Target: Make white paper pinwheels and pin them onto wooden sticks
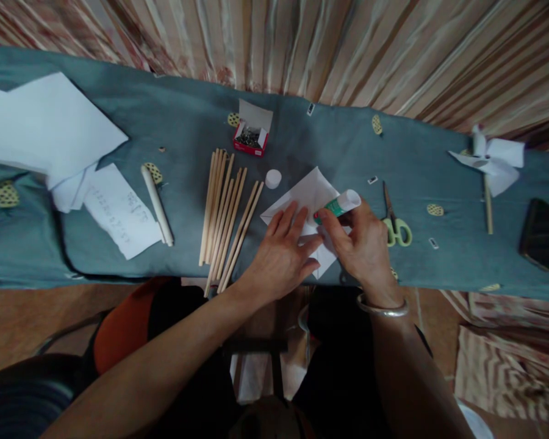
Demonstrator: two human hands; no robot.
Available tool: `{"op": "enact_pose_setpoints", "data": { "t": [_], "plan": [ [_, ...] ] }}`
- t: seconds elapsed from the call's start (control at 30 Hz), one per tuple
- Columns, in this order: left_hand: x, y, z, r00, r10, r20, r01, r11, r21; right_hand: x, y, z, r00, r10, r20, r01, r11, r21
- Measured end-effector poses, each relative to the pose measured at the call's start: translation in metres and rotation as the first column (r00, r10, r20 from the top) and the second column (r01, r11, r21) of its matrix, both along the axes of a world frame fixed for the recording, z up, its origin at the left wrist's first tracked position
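Note:
A square of white paper lies in front of me with one corner pointing away, and creases run across it. My left hand rests flat on its left part, fingers spread. In my right hand is a glue stick with a green label, held tilted, its lower end at the middle of the paper. The tip itself is hard to make out. A round white cap sits just beyond the paper's left edge. Wooden sticks lie in a loose bundle left of my left hand.
Green-handled scissors lie right of my right hand. Farther right are a paper pinwheel on a stick and a phone. An open red box of small metal pins stands behind. Leftward are a pen, a written note and white sheets.

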State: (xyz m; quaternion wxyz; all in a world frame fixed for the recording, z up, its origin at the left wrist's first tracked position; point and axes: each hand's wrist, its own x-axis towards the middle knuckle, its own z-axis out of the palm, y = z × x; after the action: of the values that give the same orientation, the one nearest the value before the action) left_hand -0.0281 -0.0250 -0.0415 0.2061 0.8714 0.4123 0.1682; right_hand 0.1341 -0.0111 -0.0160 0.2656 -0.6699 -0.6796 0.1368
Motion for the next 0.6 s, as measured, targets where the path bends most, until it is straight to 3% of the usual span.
{"op": "enact_pose_setpoints", "data": {
  "t": [0.6],
  "plan": [
    [-0.001,0.0002,-0.0037,1.0,-0.013,0.007,0.013,1.0,0.012,0.0074,-0.0036,0.0021,1.0,-0.017,-0.012,0.017,1.0,0.0]
  ]
}}
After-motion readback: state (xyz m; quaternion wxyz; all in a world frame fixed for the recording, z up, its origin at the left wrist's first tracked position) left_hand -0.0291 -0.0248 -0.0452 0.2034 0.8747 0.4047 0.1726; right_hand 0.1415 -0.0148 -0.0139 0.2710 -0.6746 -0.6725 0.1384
